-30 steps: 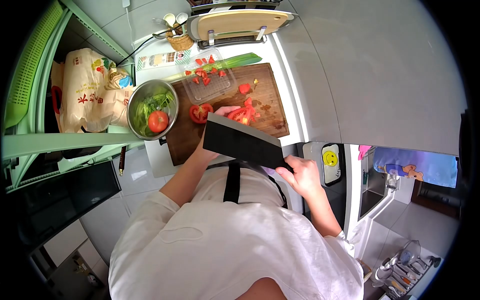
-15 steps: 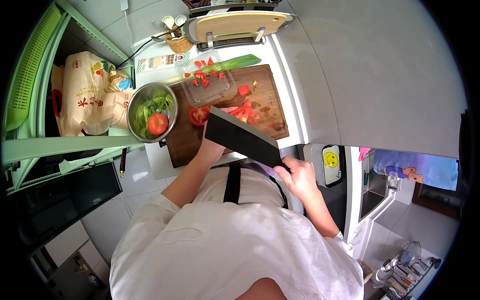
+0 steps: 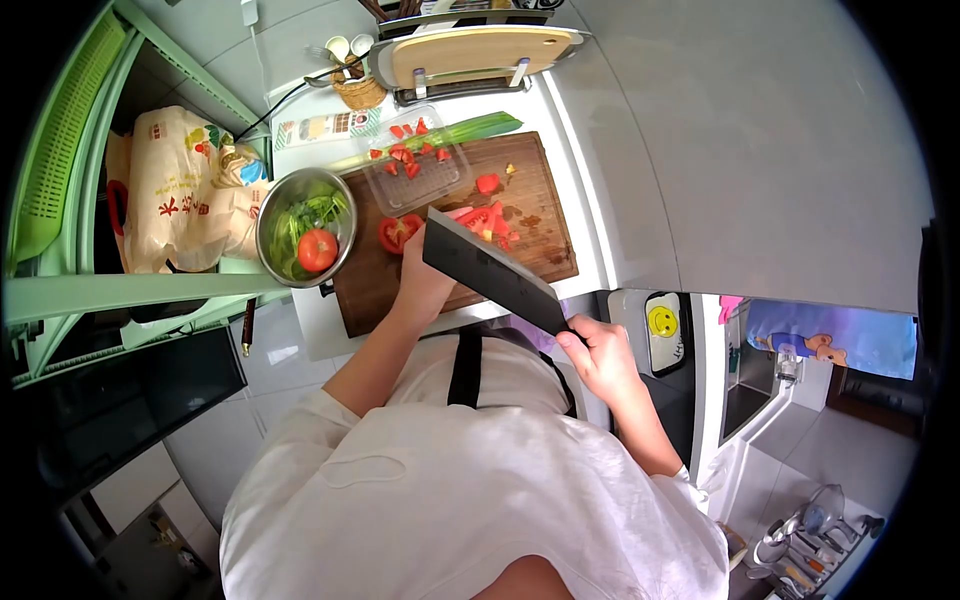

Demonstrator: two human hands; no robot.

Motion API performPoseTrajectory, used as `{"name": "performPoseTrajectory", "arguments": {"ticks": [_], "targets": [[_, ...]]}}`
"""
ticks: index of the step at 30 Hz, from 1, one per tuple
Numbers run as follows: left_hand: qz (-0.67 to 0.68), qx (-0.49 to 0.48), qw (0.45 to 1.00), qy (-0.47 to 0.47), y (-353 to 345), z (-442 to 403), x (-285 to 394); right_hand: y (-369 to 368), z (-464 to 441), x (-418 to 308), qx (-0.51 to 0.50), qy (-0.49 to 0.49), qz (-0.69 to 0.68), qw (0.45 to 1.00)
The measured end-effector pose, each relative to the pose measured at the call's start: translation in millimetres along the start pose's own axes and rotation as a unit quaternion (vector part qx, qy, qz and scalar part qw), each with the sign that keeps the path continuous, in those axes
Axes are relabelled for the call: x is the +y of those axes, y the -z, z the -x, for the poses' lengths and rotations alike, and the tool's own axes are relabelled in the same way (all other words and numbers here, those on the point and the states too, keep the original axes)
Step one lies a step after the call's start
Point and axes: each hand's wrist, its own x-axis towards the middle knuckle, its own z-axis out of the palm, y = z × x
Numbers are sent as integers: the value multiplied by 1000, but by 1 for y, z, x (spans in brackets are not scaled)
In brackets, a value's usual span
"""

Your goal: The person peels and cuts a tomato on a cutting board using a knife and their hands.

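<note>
My right hand (image 3: 602, 358) is wrapped round the handle of a dark, broad-bladed cleaver (image 3: 490, 272). The blade slants up and left across the near part of a wooden cutting board (image 3: 375, 295). Beside the blade's far end is my left hand (image 3: 424, 275); the blade hides its fingers, so I cannot tell whether they grip anything. Cut tomato pieces (image 3: 484, 220) lie just beyond the blade. A tomato half (image 3: 399, 233), cut face showing, rests left of them. Chopped tomato (image 3: 402, 153) sits in a clear plastic tray (image 3: 405, 195) at the board's far left.
A steel bowl (image 3: 263, 240) with leafy greens and a whole tomato (image 3: 317, 250) stands left of the board. Behind the tray lies a green leek (image 3: 480, 126). A rack with a pale cutting board (image 3: 480, 55) and a utensil basket (image 3: 358, 93) stand at the back.
The cleaver's blade has turned a little and its far end has shifted right. More of my left hand shows beside it. The tomato pieces look unchanged.
</note>
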Motion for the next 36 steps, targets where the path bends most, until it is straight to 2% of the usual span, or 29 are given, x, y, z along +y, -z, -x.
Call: {"name": "performPoseTrajectory", "arguments": {"ticks": [8,13,16,19,22,28,34,36], "targets": [[44,-26,999,5,7,-3,-4,2,0,-4,-10,-1,29,1000],[90,-17,995,-25,1,2,-13,-6,-2,-4,31,32,64,997],[137,-15,990,39,-1,5,-12,-9,-1,-1,53,54,88,993],[123,-8,992,6,-8,8,-7,-11,0,0,67,75,114,988],[134,-9,990,34,-13,9,3,-14,-3,-6,79,79,137,984],[273,-31,959,65,-6,11,-9,-13,0,-4,84,94,161,979],[25,-2,998,55,-11,13,-5,-14,-5,-7,75,66,115,988],[62,10,997,47,-8,12,-4,-14,-5,-8,81,64,117,988]]}}
